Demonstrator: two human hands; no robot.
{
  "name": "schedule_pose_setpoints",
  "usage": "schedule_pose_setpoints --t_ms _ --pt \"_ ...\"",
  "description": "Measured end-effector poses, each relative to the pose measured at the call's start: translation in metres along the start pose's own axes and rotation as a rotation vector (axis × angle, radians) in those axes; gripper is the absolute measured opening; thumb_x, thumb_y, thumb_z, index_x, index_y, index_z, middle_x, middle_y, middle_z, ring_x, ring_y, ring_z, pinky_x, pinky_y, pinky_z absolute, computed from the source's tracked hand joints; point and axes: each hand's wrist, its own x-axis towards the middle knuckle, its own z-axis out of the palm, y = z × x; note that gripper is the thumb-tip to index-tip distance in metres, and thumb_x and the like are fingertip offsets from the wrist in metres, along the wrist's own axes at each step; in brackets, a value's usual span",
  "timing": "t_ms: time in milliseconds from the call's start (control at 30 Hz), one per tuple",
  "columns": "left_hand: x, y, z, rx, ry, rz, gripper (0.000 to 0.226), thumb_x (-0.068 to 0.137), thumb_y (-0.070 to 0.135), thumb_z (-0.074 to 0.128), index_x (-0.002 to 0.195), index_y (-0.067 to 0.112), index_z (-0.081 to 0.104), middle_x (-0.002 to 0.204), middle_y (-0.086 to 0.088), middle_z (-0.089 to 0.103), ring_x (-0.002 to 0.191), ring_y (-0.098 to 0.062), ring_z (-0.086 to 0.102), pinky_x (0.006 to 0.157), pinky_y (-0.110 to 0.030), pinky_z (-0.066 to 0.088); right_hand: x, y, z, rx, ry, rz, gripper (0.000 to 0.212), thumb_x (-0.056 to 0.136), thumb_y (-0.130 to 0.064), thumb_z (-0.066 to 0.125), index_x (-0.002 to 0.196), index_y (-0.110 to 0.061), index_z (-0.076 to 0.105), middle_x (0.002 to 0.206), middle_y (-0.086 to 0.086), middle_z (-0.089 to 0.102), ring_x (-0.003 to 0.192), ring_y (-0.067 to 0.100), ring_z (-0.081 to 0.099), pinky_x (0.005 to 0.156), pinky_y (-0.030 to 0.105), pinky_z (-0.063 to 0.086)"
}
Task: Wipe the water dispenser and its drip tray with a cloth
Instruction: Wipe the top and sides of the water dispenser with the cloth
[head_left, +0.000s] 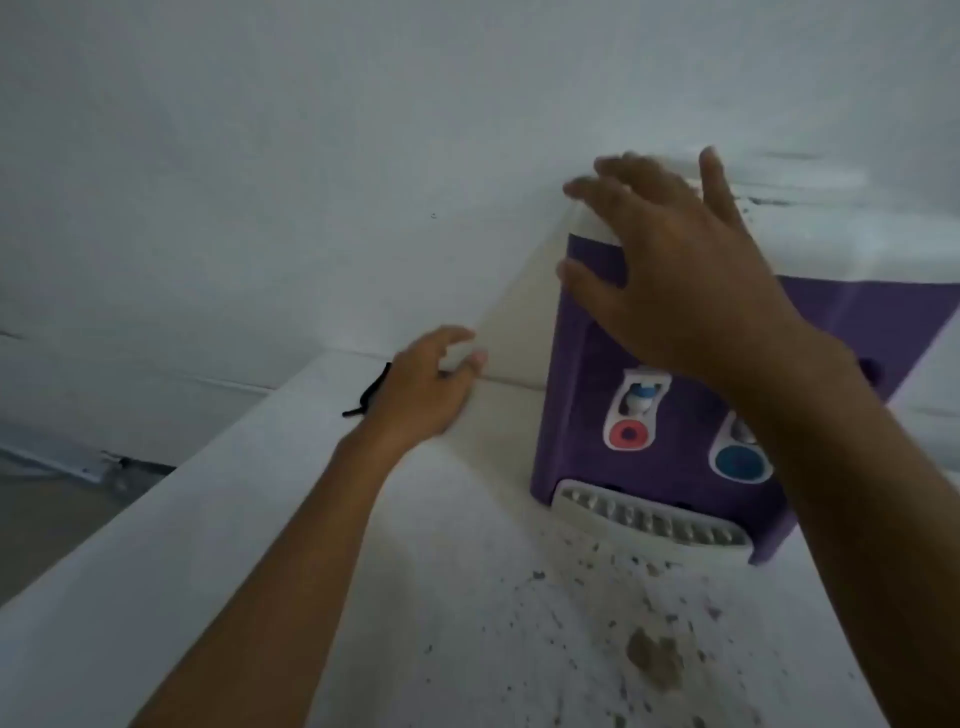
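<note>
Purple-and-white plastic water dispenser (587, 395) stands on white speckled tabletop (467, 597), backed against white wall (311, 156); white slotted drip tray (649, 519) at its base. Right hand (675, 275) over top front edge, fingers spread, blurred. Left hand (421, 389) beside dispenser's left side, fingers loosely apart. No readable writing

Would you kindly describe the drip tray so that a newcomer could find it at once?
Start at the purple water dispenser standing on the white counter against the wall. Below its red tap and blue tap, at the foot, juts the drip tray: the only pale grey, slotted grille.
</note>
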Motion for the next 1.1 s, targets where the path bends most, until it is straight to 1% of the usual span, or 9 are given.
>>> schedule_pose_setpoints --t_ms 133,200,267,367,433,567,667,933,1100 --pt "0.002 -0.042 0.024 0.072 -0.155 -0.170 0.040 0.102 0.035 0.066 0.138 0.017 0.065 0.137 -0.004 0.067 0.125 -0.018 0.061 0.100 -0.020 0.042 0.001 -0.011 0.013 -0.124 0.017 -0.051 0.057 0.100 -0.045 0.057 0.150 -0.019 0.047 0.162 0.010 0.038 0.155 0.026 0.028 0.127 0.060 0.001" --pt "0.011 -0.062 0.033 0.119 -0.187 -0.180 0.042 0.101 0.032 0.067 0.139 0.015 0.065 0.138 -0.007 0.067 0.128 -0.026 0.062 0.106 -0.030 0.048 0.003 -0.025 0.022 -0.114 0.061 -0.114 0.053 0.099 -0.040 0.061 0.146 -0.017 0.053 0.158 0.013 0.044 0.152 0.028 0.034 0.126 0.061 0.007" --pt "0.019 -0.078 0.035 0.229 -0.223 -0.201 0.054 0.099 0.038 0.069 0.148 0.018 0.058 0.149 -0.005 0.059 0.136 -0.028 0.057 0.113 -0.042 0.048 0.003 -0.041 0.032 -0.085 0.066 -0.165 0.048 0.098 -0.035 0.062 0.142 -0.015 0.057 0.156 0.014 0.048 0.150 0.028 0.038 0.126 0.060 0.011" --pt "0.023 -0.104 0.038 0.519 -0.287 -0.192 0.065 0.094 0.051 0.070 0.149 0.019 0.055 0.155 -0.003 0.052 0.142 -0.026 0.049 0.114 -0.044 0.046 0.001 -0.055 0.051 -0.071 -0.038 -0.173 0.046 0.101 -0.036 0.060 0.143 -0.016 0.057 0.159 0.013 0.044 0.153 0.026 0.032 0.127 0.058 0.007" --pt "0.024 -0.116 0.039 0.611 -0.301 -0.176 0.060 0.094 0.055 0.068 0.140 0.018 0.061 0.145 -0.003 0.059 0.132 -0.026 0.057 0.104 -0.043 0.052 0.001 -0.056 0.059 -0.082 -0.045 -0.175 0.047 0.100 -0.037 0.060 0.142 -0.016 0.057 0.160 0.013 0.043 0.154 0.026 0.030 0.127 0.059 0.006" --pt "0.023 -0.124 0.040 0.656 -0.215 -0.148 0.033 0.101 0.041 0.059 0.097 0.010 0.071 0.096 -0.006 0.072 0.091 -0.026 0.071 0.070 -0.036 0.056 0.005 -0.055 0.065 -0.076 -0.033 -0.165 0.048 0.099 -0.038 0.061 0.141 -0.015 0.058 0.159 0.014 0.044 0.154 0.027 0.031 0.126 0.061 0.007" --pt "0.026 -0.117 0.039 0.737 -0.224 -0.146 0.031 0.105 0.030 0.052 0.093 0.009 0.071 0.096 -0.011 0.073 0.090 -0.030 0.070 0.072 -0.037 0.054 0.004 -0.055 0.069 -0.072 -0.061 -0.146 0.048 0.101 -0.038 0.059 0.143 -0.016 0.056 0.161 0.013 0.041 0.155 0.026 0.028 0.128 0.057 0.003" --pt "0.031 -0.074 0.004 0.232 -0.023 -0.176 0.025 0.107 0.027 0.052 0.103 0.008 0.067 0.097 -0.014 0.071 0.085 -0.031 0.068 0.076 -0.042 0.059 -0.009 -0.050 0.079 0.054 -0.084 -0.110 0.050 0.103 -0.037 0.058 0.148 -0.018 0.051 0.163 0.008 0.037 0.156 0.023 0.025 0.130 0.043 0.011" --pt "0.025 -0.022 -0.025 0.028 -0.060 -0.195 0.028 0.105 0.025 0.055 0.087 0.013 0.072 0.082 -0.004 0.072 0.077 -0.019 0.066 0.063 -0.029 0.047 -0.024 -0.054 0.084 0.246 -0.072 -0.001 0.045 0.104 -0.033 0.057 0.147 -0.019 0.054 0.160 0.000 0.041 0.145 0.019 0.041 0.109 0.035 0.044"
